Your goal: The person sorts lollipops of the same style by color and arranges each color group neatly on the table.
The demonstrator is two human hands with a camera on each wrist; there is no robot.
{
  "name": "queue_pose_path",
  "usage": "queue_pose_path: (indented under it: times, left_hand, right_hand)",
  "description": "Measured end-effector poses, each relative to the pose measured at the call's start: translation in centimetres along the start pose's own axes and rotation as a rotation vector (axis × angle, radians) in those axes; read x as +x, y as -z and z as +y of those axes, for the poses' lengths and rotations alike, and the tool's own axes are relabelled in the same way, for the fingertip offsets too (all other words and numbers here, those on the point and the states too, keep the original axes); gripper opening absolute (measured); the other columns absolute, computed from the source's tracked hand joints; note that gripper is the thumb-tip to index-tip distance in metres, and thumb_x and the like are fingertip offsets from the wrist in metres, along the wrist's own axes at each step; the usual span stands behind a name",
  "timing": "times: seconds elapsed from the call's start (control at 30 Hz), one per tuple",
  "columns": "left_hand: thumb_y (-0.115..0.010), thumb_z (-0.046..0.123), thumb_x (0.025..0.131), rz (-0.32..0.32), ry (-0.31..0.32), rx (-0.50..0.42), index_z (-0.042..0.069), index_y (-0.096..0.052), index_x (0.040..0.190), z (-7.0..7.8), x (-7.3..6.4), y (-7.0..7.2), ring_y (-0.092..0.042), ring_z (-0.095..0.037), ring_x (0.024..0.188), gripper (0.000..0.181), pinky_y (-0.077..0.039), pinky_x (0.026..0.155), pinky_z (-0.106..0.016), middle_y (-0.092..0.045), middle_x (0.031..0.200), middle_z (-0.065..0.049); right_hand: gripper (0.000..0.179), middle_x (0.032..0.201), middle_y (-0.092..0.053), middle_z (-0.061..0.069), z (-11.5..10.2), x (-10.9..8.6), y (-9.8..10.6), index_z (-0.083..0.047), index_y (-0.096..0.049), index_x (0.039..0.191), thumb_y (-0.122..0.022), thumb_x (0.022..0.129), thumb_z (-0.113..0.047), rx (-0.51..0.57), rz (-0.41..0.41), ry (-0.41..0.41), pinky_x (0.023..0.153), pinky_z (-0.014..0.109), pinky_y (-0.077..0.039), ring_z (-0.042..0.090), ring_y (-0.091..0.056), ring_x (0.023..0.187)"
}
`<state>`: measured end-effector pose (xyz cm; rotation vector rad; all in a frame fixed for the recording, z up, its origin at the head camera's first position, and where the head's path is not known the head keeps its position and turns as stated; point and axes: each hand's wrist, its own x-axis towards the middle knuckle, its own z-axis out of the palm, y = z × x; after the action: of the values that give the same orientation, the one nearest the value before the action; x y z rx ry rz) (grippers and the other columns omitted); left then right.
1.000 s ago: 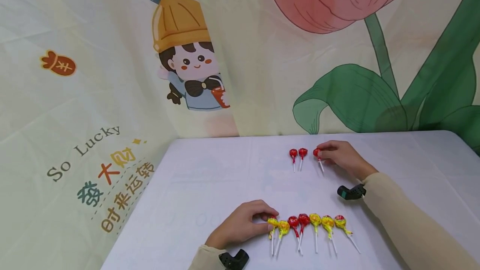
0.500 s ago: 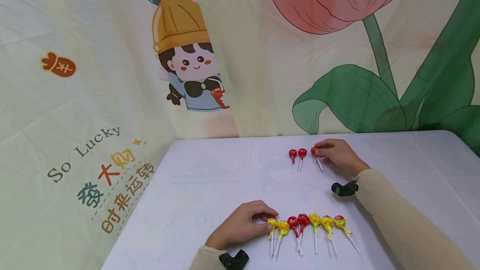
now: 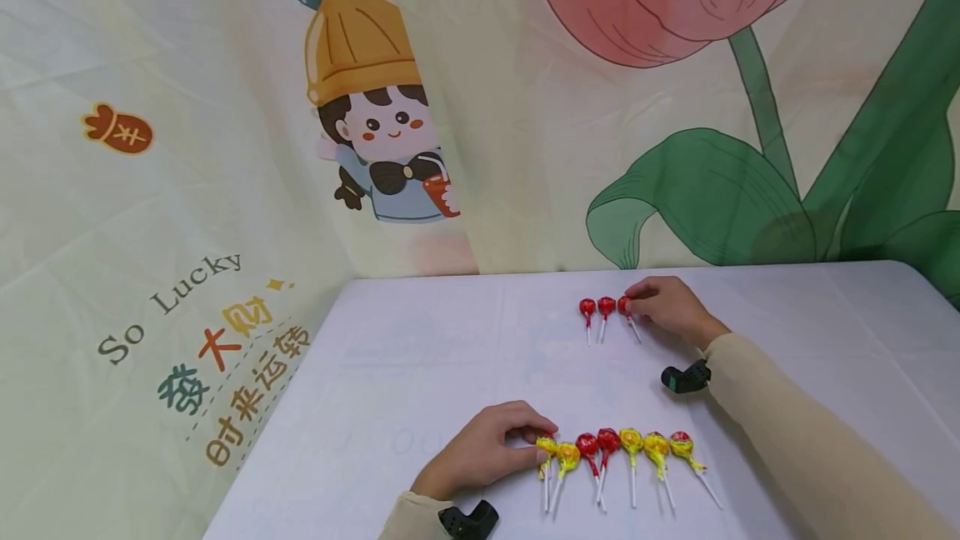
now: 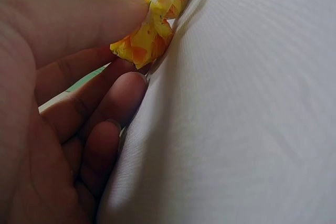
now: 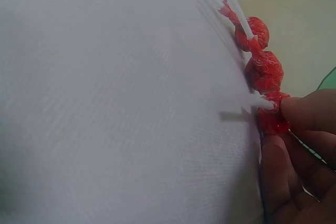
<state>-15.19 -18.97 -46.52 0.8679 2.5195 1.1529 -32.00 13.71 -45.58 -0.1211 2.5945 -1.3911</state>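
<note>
At the back of the table, my right hand [image 3: 671, 308] pinches the head of a red lollipop [image 5: 273, 121] between thumb and fingers. Its white stick points toward the front. Two more red lollipops, one at the far left [image 3: 587, 307] and one in the middle [image 3: 606, 305], lie beside it in a short row. Nearer the front, my left hand [image 3: 491, 444] pinches the wrapped head of a yellow lollipop [image 4: 152, 24] at the left end of a longer row. Another yellow lollipop [image 3: 567, 457] lies right next to that one.
The front row continues rightward with two red lollipops [image 3: 608, 440], then several yellow ones [image 3: 656, 445], sticks toward the front. A white cloth covers the table [image 3: 420, 357]. Behind its back edge hangs a printed curtain [image 3: 517, 148].
My right hand has slid its red lollipop leftward, up to the other two red ones, closing the gap. My left hand and the front row have stayed in place.
</note>
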Motion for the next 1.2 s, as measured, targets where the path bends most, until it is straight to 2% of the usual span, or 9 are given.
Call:
queue_pose_path:
  times: [0.17, 0.53, 0.83, 1.2]
  left_hand:
    - [-0.072, 0.031, 0.094, -0.007, 0.01, -0.011, 0.028, -0.071, 0.121, 0.12, 0.0, 0.01, -0.058, -0.004, 0.093, 0.027, -0.048, 0.087, -0.025, -0.064, 0.107, 0.018]
    - [-0.073, 0.029, 0.092, 0.002, 0.057, -0.012, 0.027, -0.072, 0.119, 0.56, -0.08, -0.04, -0.058, -0.004, 0.091, 0.027, -0.049, 0.085, -0.025, -0.064, 0.106, 0.018]
    - [-0.072, 0.031, 0.093, -0.006, 0.041, -0.006, 0.029, -0.071, 0.12, 0.26, 0.01, -0.12, -0.057, -0.004, 0.091, 0.027, -0.048, 0.085, -0.025, -0.064, 0.106, 0.018]
    - [-0.071, 0.031, 0.094, -0.019, -0.022, 0.02, 0.029, -0.07, 0.122, -0.17, -0.07, 0.12, -0.057, -0.003, 0.093, 0.028, -0.048, 0.086, -0.025, -0.063, 0.108, 0.019]
  right_hand:
    - [0.032, 0.122, -0.062, 0.016, -0.11, 0.28, -0.2, -0.005, -0.064, 0.126, -0.066, 0.097, -0.018, -0.044, 0.014, 0.013, 0.087, 0.038, -0.053, 0.03, -0.057, 0.106]
    - [0.032, 0.123, -0.062, 0.015, -0.36, 0.42, -0.52, -0.005, -0.065, 0.125, -0.066, 0.096, -0.019, -0.026, 0.021, 0.014, 0.09, 0.041, -0.052, 0.032, -0.056, 0.109]
    - [0.032, 0.122, -0.062, 0.014, -0.34, 0.21, -0.51, -0.006, -0.065, 0.125, -0.064, 0.098, -0.023, -0.019, 0.03, 0.013, 0.089, 0.04, -0.053, 0.031, -0.056, 0.109]
    - [0.034, 0.117, -0.064, 0.014, 0.01, -0.42, -0.1, -0.004, -0.063, 0.128, -0.055, 0.103, -0.027, 0.022, 0.025, 0.002, 0.085, 0.035, -0.051, 0.028, -0.059, 0.102]
